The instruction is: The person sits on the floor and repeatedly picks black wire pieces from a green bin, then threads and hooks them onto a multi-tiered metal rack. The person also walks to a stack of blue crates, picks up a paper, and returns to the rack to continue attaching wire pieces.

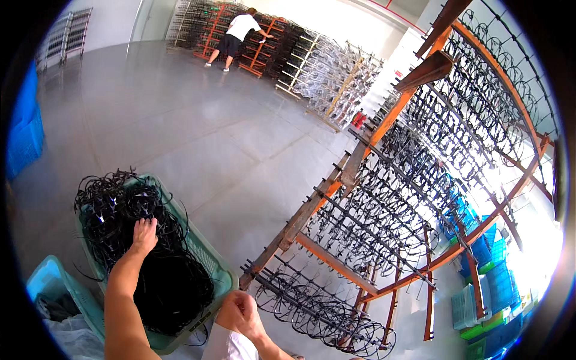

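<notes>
A green plastic basket (193, 231) stands at the lower left, heaped with a dark tangle of thin black looped pieces (171, 288); whether they are cable or wire I cannot make out. My left hand (144, 235) reaches over the basket, its fingers closed on a bunch of these black loops (141, 201) in the far part of the pile. The fingertips are partly lost among the loops. By my knee, right of the basket's near corner, is my right hand (249, 321). Its fingers are hard to make out, and nothing plainly shows in it.
A tall orange-and-brown rack (336, 261) hung with rows of black loops rises close on the right. A teal bin (54, 279) with pale plastic stands left of the basket. Blue crates (24, 138) are at left. A person (237, 36) works by far racks (330, 78).
</notes>
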A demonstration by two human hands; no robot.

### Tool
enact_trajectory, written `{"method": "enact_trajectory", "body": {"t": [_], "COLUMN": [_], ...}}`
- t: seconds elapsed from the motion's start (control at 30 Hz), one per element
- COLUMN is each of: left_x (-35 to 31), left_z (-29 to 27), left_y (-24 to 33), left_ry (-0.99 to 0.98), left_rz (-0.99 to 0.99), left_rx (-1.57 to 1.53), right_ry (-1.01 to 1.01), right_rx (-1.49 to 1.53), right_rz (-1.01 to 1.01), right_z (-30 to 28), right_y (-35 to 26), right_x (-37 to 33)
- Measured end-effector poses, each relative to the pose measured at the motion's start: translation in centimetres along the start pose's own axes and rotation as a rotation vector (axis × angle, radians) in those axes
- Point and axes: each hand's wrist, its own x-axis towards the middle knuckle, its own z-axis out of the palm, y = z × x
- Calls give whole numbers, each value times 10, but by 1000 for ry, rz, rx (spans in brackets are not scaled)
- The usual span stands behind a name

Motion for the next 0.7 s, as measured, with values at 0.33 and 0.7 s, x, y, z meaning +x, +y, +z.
{"method": "enact_trajectory", "body": {"t": [0.33, 0.7], "left_x": [-133, -234], "left_z": [-118, -136], "left_y": [72, 124], "left_ry": [108, 388], "left_rz": [-96, -193], "left_rx": [-400, -892], "right_ry": [-414, -269], "right_rx": [750, 881], "right_rz": [524, 581], "right_z": [141, 86], "right_y": [-23, -16], "right_x": [76, 29]}}
